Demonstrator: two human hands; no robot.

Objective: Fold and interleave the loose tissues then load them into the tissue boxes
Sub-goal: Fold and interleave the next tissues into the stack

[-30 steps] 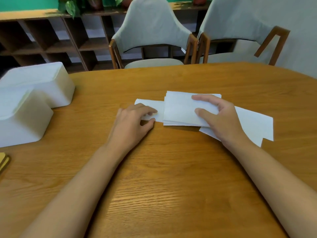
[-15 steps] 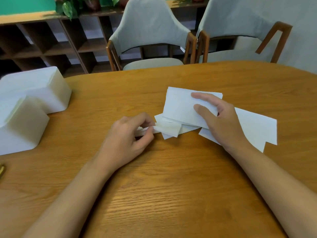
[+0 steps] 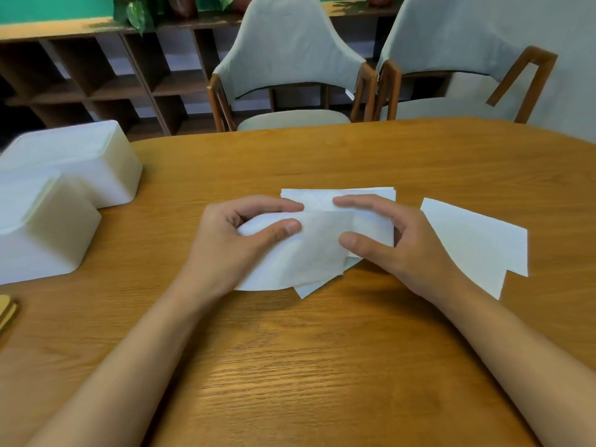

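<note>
A white tissue [image 3: 300,256] curves over the middle of the wooden table [image 3: 322,366]. My left hand [image 3: 238,240] pinches its left part between thumb and fingers, lifting it into a fold. My right hand [image 3: 396,240] holds the folded stack of tissues [image 3: 338,196] with the forefinger on top and the thumb at its near edge. More loose tissues [image 3: 477,243] lie flat to the right of my right hand. Two white tissue boxes stand upside down at the left: a near box [image 3: 35,233] and a far box [image 3: 84,162].
Two grey upholstered chairs [image 3: 290,59] with wooden arms stand beyond the table's far edge. A dark wooden shelf unit [image 3: 96,82] with plants runs along the back wall. A thin wooden piece [image 3: 6,312] lies at the table's left edge.
My left hand has pulled a tissue from the stack's left side and swung it up and over toward the right. My right hand moved slightly left on the stack, away from the loose tissues.
</note>
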